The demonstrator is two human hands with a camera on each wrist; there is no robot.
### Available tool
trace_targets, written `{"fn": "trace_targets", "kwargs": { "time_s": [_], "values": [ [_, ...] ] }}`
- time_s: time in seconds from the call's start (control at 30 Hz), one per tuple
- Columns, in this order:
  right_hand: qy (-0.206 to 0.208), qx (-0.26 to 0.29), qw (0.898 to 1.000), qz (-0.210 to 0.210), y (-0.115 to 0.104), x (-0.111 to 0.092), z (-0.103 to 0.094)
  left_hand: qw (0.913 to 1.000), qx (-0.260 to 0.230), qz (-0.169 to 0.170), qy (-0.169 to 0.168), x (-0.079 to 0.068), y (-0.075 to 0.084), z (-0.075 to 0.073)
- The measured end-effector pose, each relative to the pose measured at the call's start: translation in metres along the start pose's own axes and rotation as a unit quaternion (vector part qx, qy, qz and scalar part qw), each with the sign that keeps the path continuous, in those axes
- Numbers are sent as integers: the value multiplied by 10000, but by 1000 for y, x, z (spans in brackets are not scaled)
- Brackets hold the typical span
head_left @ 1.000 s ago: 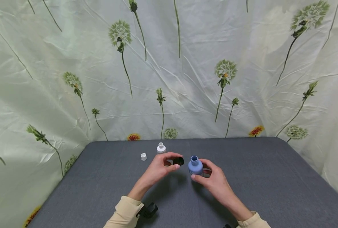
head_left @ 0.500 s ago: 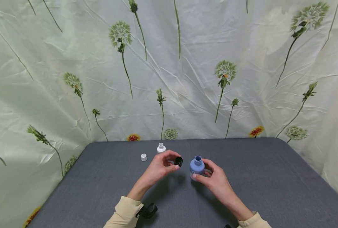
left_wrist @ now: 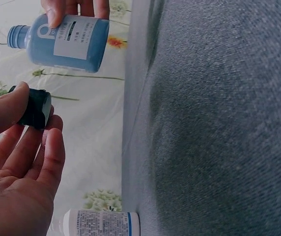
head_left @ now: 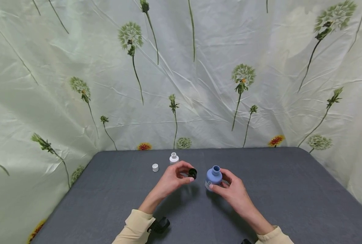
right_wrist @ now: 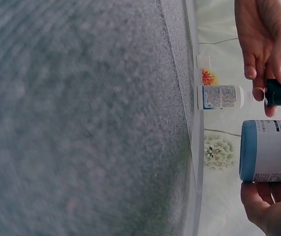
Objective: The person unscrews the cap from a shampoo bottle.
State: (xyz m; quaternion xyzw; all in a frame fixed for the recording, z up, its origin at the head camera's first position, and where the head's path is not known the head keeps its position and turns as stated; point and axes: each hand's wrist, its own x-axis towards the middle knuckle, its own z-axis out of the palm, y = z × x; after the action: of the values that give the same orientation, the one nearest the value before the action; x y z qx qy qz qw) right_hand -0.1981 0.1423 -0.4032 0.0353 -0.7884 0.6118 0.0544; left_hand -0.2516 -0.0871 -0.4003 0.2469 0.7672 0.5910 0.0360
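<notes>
My left hand [head_left: 172, 179] pinches a black bottle cap [head_left: 192, 173] between thumb and fingers, its hollow side showing in the head view. To its right, my right hand [head_left: 234, 189] grips a blue bottle [head_left: 213, 177] around the body. The bottle has no cap on, and its open neck [left_wrist: 17, 37] shows in the left wrist view. A pale label [right_wrist: 273, 150] wraps the bottle's side. Cap and bottle are apart, both held above the table, with the bottle leaning slightly.
A white bottle [head_left: 174, 158] with an open neck stands on the dark grey table [head_left: 107, 203] behind my left hand, which hides its lower part. Left of it lies a small white cap [head_left: 155, 167]. A flower-patterned curtain [head_left: 211, 95] hangs behind the table.
The blue bottle has moved a little right, away from the left hand, and turned so more of its label shows. The black cap has tilted slightly in the left fingers.
</notes>
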Motion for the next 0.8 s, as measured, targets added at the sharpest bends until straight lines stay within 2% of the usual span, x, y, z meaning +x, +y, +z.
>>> {"fn": "trace_targets", "kwargs": {
  "time_s": [0.3,0.8],
  "values": [
    [-51,-18,10000,16,0,1,-3,10000,-25,82,-24,1,-5,5],
    [-40,-76,9999,53,1,3,-6,9998,150,-60,76,1,-8,10]
  ]
}}
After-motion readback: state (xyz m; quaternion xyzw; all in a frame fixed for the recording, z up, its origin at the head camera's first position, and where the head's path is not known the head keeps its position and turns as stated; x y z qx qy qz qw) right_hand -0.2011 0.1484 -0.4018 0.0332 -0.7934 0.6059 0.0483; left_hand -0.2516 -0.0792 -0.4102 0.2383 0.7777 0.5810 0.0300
